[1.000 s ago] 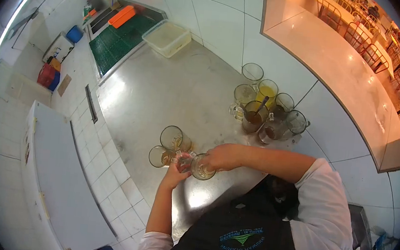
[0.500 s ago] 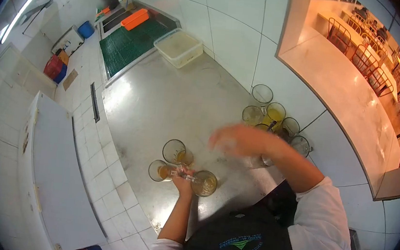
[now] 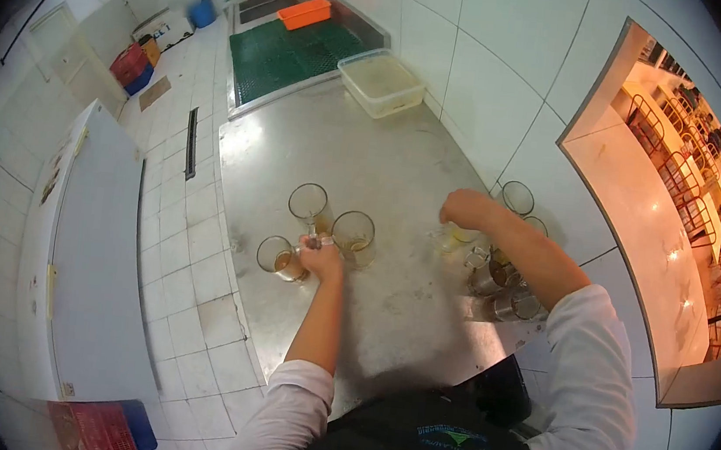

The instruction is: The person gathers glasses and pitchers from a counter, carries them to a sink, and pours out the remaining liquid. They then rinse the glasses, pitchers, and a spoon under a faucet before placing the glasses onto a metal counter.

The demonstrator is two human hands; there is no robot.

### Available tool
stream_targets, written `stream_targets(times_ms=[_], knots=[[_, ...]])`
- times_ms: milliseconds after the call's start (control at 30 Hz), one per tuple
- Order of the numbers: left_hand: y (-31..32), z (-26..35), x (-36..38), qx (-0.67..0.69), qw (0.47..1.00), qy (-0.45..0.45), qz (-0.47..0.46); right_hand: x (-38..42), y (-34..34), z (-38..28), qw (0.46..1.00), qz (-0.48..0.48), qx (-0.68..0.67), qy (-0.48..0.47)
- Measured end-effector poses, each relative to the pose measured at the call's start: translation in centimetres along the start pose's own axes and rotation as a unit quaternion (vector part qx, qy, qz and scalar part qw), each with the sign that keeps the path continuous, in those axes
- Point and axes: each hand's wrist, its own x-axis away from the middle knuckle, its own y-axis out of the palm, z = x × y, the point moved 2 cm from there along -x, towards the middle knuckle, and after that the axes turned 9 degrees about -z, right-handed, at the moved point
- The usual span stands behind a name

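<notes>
Glass mugs (image 3: 488, 279) crowd the right hand (image 3: 468, 209), its grip unclear; the left hand (image 3: 322, 261) holds mug handles (image 3: 316, 242).

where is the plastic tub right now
In the head view, the plastic tub sits near the top centre, at the far end of the metal table, with the green mat to its left and the tiled wall to its right.

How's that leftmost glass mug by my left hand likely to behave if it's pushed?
The leftmost glass mug looks like clear glass, so it's probably stiff but could chip against the rear mug just beyond it. Its round wall suggests it might roll if toppled. The brownish liquid low inside would likely slosh if tilted.
</notes>
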Motion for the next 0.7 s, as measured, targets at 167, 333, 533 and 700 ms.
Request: stream_targets(times_ms=[167, 333, 533, 700], knots=[[1.6, -1.6, 0.4, -0.067, 0.997, -0.023, -0.003, -5.6, -0.7, -6.8, 0.996, -0.003, -0.019, -0.088], [-2.1, 1.8, 2.4, 0.021, 0.964, -0.076, -0.255, -4.4, -1.7, -13.1, 0.993, 0.019, -0.079, -0.085], [-5.7, -1.0, 3.6, 0.033, 0.899, -0.064, -0.431, -3.0, -0.9, -13.6, 0.987, 0.107, -0.118, -0.016], [-5.1, 2.0, 6.2, 0.027, 0.898, -0.102, -0.428, -2.6, -0.5, -13.4, 0.978, 0.095, -0.184, 0.010]])
